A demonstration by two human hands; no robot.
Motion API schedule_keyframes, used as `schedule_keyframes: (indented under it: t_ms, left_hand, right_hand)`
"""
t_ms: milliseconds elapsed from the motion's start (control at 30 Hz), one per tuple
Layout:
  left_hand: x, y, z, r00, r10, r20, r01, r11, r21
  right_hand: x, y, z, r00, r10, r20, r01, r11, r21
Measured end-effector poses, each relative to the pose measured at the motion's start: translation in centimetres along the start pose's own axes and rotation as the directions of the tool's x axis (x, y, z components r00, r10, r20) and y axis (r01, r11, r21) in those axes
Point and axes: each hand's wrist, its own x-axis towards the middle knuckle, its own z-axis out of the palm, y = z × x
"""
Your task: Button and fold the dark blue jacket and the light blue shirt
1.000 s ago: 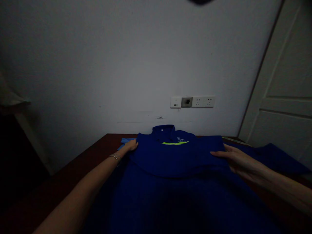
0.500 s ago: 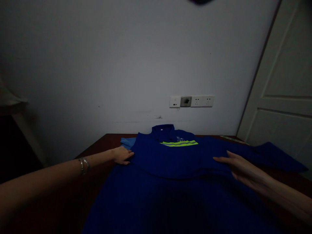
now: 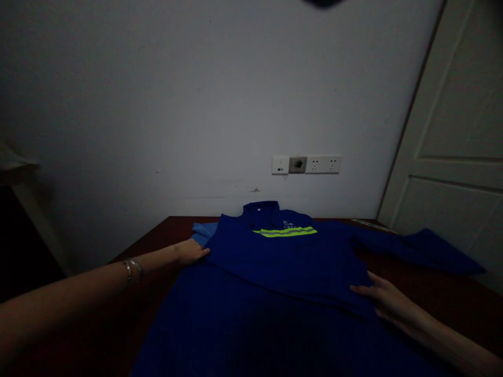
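A dark blue work jacket (image 3: 283, 262) lies front side up, its collar towards the wall, with a yellow-green and grey reflective stripe (image 3: 288, 231) across the chest. My left hand (image 3: 191, 252) pinches its left edge, beside a light blue piece of cloth (image 3: 204, 232). At the right side edge, below the sleeve, my right hand (image 3: 383, 297) grips the fabric, thumb on top and the other fingers partly hidden. The right sleeve (image 3: 424, 251) stretches out to the right. Blue cloth also fills the bottom of the view; whether it is all one garment I cannot tell.
The jacket rests on a dark reddish-brown table (image 3: 173, 225) against a pale wall (image 3: 157, 104). Wall sockets (image 3: 306, 165) sit above the collar. A white panelled door (image 3: 451, 157) stands at the right. The room is dim.
My right hand has moved down and towards me, pulling the jacket's right side with it, so a gap of table shows below the sleeve. My left hand stays at the left edge.
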Motion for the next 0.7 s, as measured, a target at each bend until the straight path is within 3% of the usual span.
schedule_keyframes:
  t_ms: [200,500,700]
  left_hand:
    - [0.0,0.1,-0.1,0.999,-0.024,0.024,0.025,0.999,-0.030]
    - [-0.4,0.2,-0.4,0.997,0.001,0.075,-0.001,1.000,0.008]
    - [-0.1,0.3,-0.7,0.995,-0.039,0.093,0.039,0.999,0.002]
  right_hand:
    - [0.0,0.6,-0.7,0.976,0.058,-0.209,-0.075,0.994,-0.074]
    - [0.2,2.1,-1.5,0.970,0.022,-0.243,-0.072,0.977,-0.200]
    - [-1.0,2.1,-1.2,0.988,0.001,-0.157,-0.032,0.980,-0.195]
